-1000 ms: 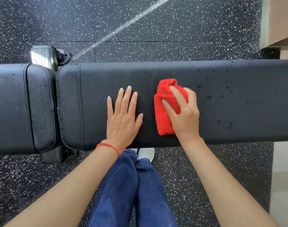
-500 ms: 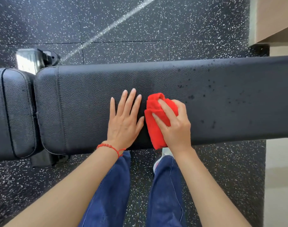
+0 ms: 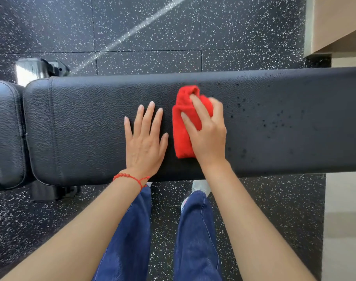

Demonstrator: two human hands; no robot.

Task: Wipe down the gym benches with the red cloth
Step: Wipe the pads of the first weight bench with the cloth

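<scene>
Flooring [image 3: 152, 27] of black rubber flecked with white fills most of the view, cut by tile seams and one pale diagonal streak. Across it, from edge to edge, runs one gym bench [image 3: 284, 159] with two black textured pads showing: a long pad in the middle and right, and a shorter seat pad [image 3: 6, 134] at the left, a narrow gap between them. Dark specks dot the long pad to the right of the hands. A shiny metal part of the frame [image 3: 31, 67] juts out behind the gap; what it is exactly I cannot tell from the glare. Two legs in blue jeans [image 3: 128, 240] stand at the near side of the bench, with one pale shoe [image 3: 201, 186] peeking out under its edge. Two bare forearms reach up from the bottom corners. The left hand [image 3: 144, 142] lies flat, palm down on the long pad, fingers spread and straight, gripping nothing; a red bead bracelet [image 3: 130, 178] circles its wrist. The right hand [image 3: 207, 136] sits just beside it, arched over the one red cloth [image 3: 183, 126], fingers curled and pressing down on top of it, its outer edge slightly blurred. That cloth is bunched into a folded wad lying on the middle of the long pad, its left side close to the left hand's thumb, the two hands near but not touching.
</scene>
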